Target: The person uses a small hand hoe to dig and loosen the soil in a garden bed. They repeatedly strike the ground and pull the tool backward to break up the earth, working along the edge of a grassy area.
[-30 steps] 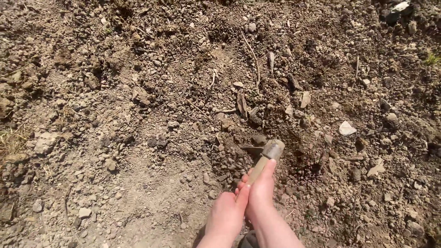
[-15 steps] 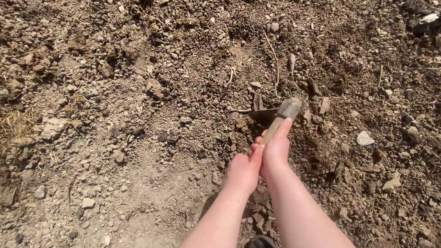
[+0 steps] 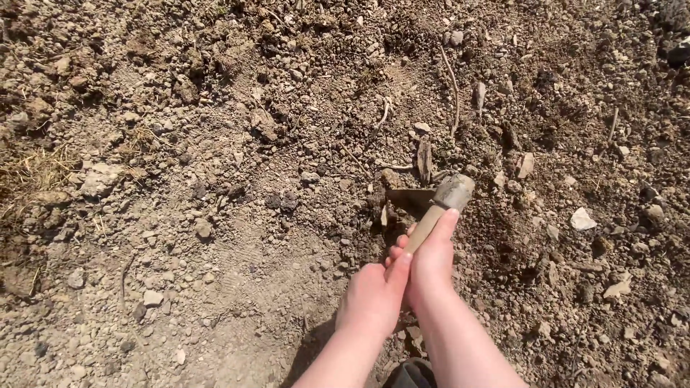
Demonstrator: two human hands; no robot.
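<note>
Small hand hoe [image 3: 440, 205]: wooden handle running up and to the right from the hands, ending in a dirt-caked metal socket. Flat blade juts left from the socket, edge down in the soil. Tool sits a little right of centre in the head view, over a darker, freshly turned patch of earth.

Right hand [image 3: 431, 260]: wrapped around the handle just below the hoe's socket, index finger laid straight along the shaft, pointing toward the head. Firm grip.

Left hand [image 3: 371, 299]: just below and left of the hoe, pressed against the right hand, fingers curled toward the lower handle. Thumb touches the right hand. Handle end is hidden under the hands, so the left hand's contact with the wood cannot be told for certain. Both forearms bare.

Ground [image 3: 215, 251]: dry, crumbly brown soil full of small stones and clods. Left of the hoe it is paler and packed flatter; right of the hoe it is darker and looser.

Pale whitish stone [image 3: 582, 218] lies well to the right of the hoe. Thin dry twig [image 3: 453, 90] lies above the hoe, running roughly upright. Larger light stone [image 3: 99, 178] sits far left of the hoe, beside wisps of dry straw [image 3: 36, 169].
</note>
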